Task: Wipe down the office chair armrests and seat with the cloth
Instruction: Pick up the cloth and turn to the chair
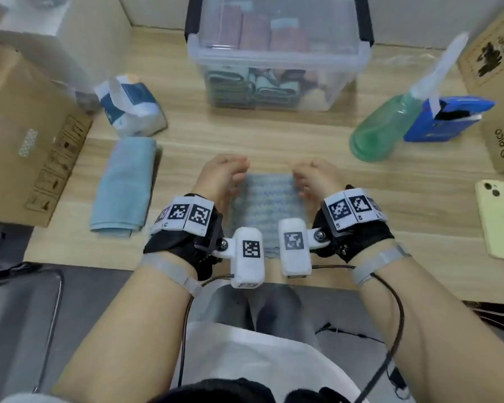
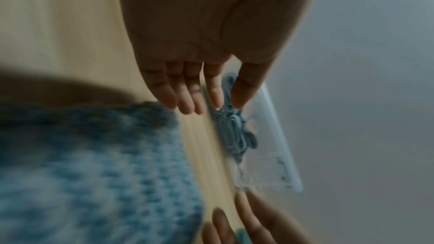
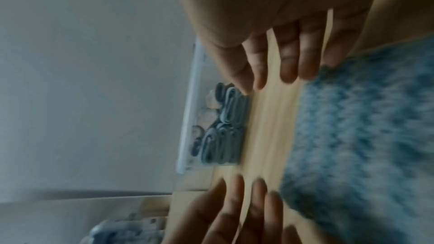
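A blue-and-white patterned cloth [image 1: 266,205] lies flat on the wooden desk [image 1: 274,132] right in front of me. My left hand [image 1: 224,175] is at its far left corner and my right hand [image 1: 314,178] at its far right corner. In the left wrist view the left hand [image 2: 187,90] has relaxed, nearly straight fingers just past the cloth [image 2: 94,173], holding nothing. The right wrist view shows the right hand [image 3: 281,53] the same way beside the cloth [image 3: 364,127]. The views are blurred. I cannot make out an office chair.
A clear storage bin [image 1: 274,68] with folded cloths stands behind. A folded light-blue towel [image 1: 125,184], a tissue pack [image 1: 128,103] and a cardboard box [image 1: 26,135] lie left. A green spray bottle [image 1: 381,129], blue box [image 1: 442,117] and yellow phone [image 1: 499,219] lie right.
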The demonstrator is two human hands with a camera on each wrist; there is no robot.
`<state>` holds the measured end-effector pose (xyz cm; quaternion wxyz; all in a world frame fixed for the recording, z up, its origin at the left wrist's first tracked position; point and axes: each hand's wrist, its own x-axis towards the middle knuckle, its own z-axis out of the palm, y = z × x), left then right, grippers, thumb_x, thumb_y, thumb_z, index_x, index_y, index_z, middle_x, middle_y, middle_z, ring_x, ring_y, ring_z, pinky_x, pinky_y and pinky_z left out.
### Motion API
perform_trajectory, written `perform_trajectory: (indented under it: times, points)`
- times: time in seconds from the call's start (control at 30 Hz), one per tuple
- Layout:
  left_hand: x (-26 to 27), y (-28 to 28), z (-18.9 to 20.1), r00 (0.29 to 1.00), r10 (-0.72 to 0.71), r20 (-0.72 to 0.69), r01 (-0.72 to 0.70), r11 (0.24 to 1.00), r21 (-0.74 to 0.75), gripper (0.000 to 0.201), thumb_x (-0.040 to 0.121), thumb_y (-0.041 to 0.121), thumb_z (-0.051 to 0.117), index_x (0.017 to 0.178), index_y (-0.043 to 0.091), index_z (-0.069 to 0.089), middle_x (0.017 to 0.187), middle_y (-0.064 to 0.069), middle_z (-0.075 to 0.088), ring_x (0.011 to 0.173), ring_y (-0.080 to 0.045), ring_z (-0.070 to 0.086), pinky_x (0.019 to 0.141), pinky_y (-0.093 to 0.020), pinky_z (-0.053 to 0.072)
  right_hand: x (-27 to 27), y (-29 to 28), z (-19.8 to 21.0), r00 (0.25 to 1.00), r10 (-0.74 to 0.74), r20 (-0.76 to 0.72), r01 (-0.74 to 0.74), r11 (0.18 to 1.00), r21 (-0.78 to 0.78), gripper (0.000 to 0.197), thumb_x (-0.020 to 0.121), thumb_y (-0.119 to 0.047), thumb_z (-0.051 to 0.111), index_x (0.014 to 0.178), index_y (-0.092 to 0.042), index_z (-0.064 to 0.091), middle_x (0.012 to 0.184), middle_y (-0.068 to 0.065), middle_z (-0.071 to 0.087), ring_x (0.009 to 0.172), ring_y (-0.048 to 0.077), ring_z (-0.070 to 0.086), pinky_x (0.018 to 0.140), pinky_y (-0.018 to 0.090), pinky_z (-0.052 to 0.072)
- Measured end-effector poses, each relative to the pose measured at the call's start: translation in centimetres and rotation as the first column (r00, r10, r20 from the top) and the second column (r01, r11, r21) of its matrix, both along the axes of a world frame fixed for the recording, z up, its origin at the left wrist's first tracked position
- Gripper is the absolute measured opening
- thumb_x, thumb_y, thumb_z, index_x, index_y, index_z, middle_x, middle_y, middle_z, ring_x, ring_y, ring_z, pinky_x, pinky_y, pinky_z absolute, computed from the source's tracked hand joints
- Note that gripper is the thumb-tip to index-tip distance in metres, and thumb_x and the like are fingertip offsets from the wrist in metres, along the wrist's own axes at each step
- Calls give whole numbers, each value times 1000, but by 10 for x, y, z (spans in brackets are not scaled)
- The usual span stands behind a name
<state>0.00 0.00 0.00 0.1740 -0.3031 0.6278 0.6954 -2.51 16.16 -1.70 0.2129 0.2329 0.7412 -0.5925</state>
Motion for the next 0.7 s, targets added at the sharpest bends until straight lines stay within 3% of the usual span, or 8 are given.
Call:
perform_trajectory:
  times: [0.07, 0.13, 0.23, 0.3, 0.4, 0.53, 0.6, 0.7]
  points:
    - [8, -6, -16, 997, 58, 50, -56, 997, -51, 16, 86, 7, 54, 100, 15, 50, 79, 0, 50, 68, -13, 48, 54, -20, 37, 9, 2, -19, 999, -53, -5, 53, 991, 126, 13, 82, -16, 64, 89, -17, 54, 92, 2, 56, 78, 15, 53, 62, 22, 44]
    - [21, -12, -33, 994, 44, 101, -33, 994, -109, 30, 85, 7, 56, 113, 12, 47, 90, -5, 50, 82, -17, 51, 65, -28, 39, 20, 5, -37, 995, -91, 35, 85, 986, 143, 32, 77, -16, 68, 102, -18, 49, 113, 7, 56, 95, 21, 55, 81, 33, 49]
    - [31, -14, -43, 990, 2, 144, 3, 999, -32, 15, 84, 4, 56, 78, 16, 50, 75, -6, 47, 63, -13, 53, 58, -25, 36, 31, 3, -44, 989, -135, 54, 130, 987, 91, 50, 75, -10, 69, 119, -12, 44, 120, 8, 56, 95, 21, 57, 85, 34, 48]
    - [33, -14, -45, 986, -42, 162, 44, 999, -9, 18, 81, 7, 61, 68, 14, 51, 75, -9, 51, 69, -20, 52, 65, -28, 40, 33, 4, -45, 993, -105, 54, 101, 993, 67, 57, 75, -9, 70, 125, -10, 42, 119, 4, 54, 99, 21, 57, 90, 37, 49]
    - [40, -9, -42, 985, -27, 169, 22, 999, 30, 12, 78, 10, 68, 69, 8, 60, 70, -9, 66, 68, -24, 64, 72, -33, 53, 38, 3, -43, 997, -39, 70, 37, 999, 33, 45, 74, -6, 72, 115, -6, 54, 109, 6, 61, 97, 24, 62, 89, 41, 51]
    - [56, -5, -39, 993, 6, 122, -11, 999, 36, 10, 80, 13, 66, 81, 4, 61, 77, -10, 68, 66, -19, 66, 65, -29, 58, 45, 4, -36, 977, 106, 184, -62, 972, -228, 12, 76, -4, 71, 87, -4, 66, 86, 13, 70, 66, 19, 70, 57, 29, 58]
    - [68, -9, -39, 996, 43, 73, -45, 998, 32, 7, 86, 16, 59, 88, 9, 61, 85, -5, 67, 69, -14, 66, 60, -25, 56, 46, 1, -34, 957, 165, 238, -72, 932, -356, 12, 78, -6, 69, 90, -5, 66, 87, 13, 70, 71, 22, 70, 62, 33, 58]
    - [95, -15, -42, 975, 223, 21, -224, 972, 75, 10, 91, 17, 51, 90, 18, 60, 79, 4, 70, 66, -9, 68, 56, -22, 53, 47, -11, -32, 935, 270, 230, -149, 888, -435, 21, 83, -9, 64, 103, -4, 62, 104, 17, 68, 91, 30, 67, 82, 46, 55]
